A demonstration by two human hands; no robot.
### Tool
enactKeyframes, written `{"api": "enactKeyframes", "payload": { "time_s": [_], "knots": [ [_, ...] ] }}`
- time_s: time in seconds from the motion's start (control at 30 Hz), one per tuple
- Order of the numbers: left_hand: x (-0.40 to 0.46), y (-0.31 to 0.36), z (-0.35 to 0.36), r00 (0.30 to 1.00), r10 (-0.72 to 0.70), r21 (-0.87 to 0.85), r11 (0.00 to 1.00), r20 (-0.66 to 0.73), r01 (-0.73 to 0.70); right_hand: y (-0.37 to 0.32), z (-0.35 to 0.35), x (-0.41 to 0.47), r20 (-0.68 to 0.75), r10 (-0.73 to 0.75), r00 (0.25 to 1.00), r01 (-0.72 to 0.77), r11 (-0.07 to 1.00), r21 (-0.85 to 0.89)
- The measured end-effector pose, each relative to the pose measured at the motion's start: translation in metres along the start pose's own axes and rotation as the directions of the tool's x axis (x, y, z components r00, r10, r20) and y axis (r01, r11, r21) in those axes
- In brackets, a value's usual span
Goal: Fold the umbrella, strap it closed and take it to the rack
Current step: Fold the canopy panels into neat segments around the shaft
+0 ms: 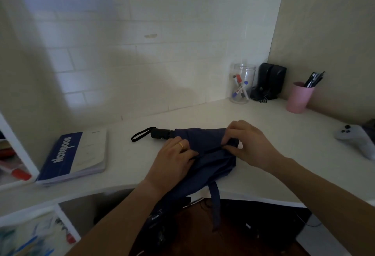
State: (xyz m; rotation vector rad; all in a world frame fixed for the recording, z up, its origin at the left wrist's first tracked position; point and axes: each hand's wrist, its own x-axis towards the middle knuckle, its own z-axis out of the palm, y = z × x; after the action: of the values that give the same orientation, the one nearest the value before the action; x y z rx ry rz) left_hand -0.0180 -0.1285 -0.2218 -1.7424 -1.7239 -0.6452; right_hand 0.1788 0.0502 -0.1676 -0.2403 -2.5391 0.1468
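White tiled walls meet at the far corner of a pale tabletop (142,125). One navy umbrella (205,144), collapsed but loosely bunched, lies by the near edge, its black handle (160,133) with wrist loop pointing left and its strap (216,205) dangling over the edge. Left hand (174,159) presses on the fabric, fingers curled onto it; right hand (250,144) pinches a fold, fingers closed on the cloth. One notebook (75,156) sits at the left edge, one clear jar (241,83) and one pink cup (299,97) near the far corner, one white controller (355,138) at the right edge. Bare tabletop surrounds the umbrella.
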Motion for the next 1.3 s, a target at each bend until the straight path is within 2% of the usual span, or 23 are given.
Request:
{"api": "enactKeyframes", "payload": {
  "time_s": [0.13, 0.23, 0.4, 0.53, 0.63, 0.73, 0.97, 1.0, 1.07, 1.13, 1.17, 1.3],
  "knots": [
    [0.000, -0.001, 0.000, 1.000, -0.019, -0.041, 0.999, 0.005, 0.019, -0.005, -0.003, -0.011, 0.023, -0.120, 0.992, 0.123, 0.969, -0.213],
    [0.001, 0.002, -0.003, 0.999, -0.037, -0.041, 0.998, 0.033, 0.038, -0.011, 0.003, -0.009, 0.093, -0.211, 0.973, 0.229, 0.931, -0.283],
    [-0.003, -0.005, -0.011, 0.988, -0.099, -0.042, 0.994, 0.114, 0.105, 0.001, 0.013, -0.013, -0.028, -0.278, 0.960, 0.258, 0.920, -0.295],
    [-0.008, -0.015, -0.013, 0.985, -0.003, 0.050, 0.999, 0.174, -0.006, -0.001, 0.016, -0.018, -0.070, -0.334, 0.940, 0.298, 0.904, -0.306],
    [-0.008, -0.018, -0.016, 0.977, 0.095, 0.075, 0.991, 0.193, -0.111, 0.000, 0.020, -0.020, -0.003, -0.335, 0.942, 0.317, 0.893, -0.320],
    [-0.006, -0.022, -0.018, 0.969, 0.174, 0.065, 0.980, 0.177, -0.188, -0.002, 0.020, -0.024, 0.039, -0.313, 0.949, 0.310, 0.903, -0.298],
    [-0.004, -0.014, -0.022, 0.980, 0.078, 0.006, 0.997, 0.180, -0.081, -0.008, 0.018, -0.028, 0.068, -0.222, 0.973, 0.232, 0.935, -0.267],
    [-0.003, -0.013, -0.024, 0.984, 0.043, -0.047, 0.998, 0.174, -0.035, -0.010, 0.017, -0.029, 0.060, -0.183, 0.981, 0.192, 0.952, -0.237],
    [0.000, -0.012, -0.029, 0.969, -0.152, -0.233, 0.952, 0.196, 0.197, -0.016, 0.016, -0.026, 0.032, -0.035, 0.999, 0.039, 0.992, -0.122],
    [0.006, -0.016, -0.031, 0.896, -0.351, -0.409, 0.800, 0.273, 0.439, -0.016, 0.015, -0.015, 0.002, 0.111, 0.994, -0.111, 0.994, 0.009],
    [0.011, -0.020, -0.031, 0.874, -0.380, -0.420, 0.770, 0.304, 0.481, -0.013, 0.016, -0.007, -0.003, 0.149, 0.989, -0.148, 0.988, 0.038],
    [0.025, -0.033, -0.023, 0.886, -0.261, -0.161, 0.926, 0.385, 0.342, 0.005, 0.015, 0.012, 0.066, 0.147, 0.987, -0.141, 0.986, -0.090]
  ]
}}
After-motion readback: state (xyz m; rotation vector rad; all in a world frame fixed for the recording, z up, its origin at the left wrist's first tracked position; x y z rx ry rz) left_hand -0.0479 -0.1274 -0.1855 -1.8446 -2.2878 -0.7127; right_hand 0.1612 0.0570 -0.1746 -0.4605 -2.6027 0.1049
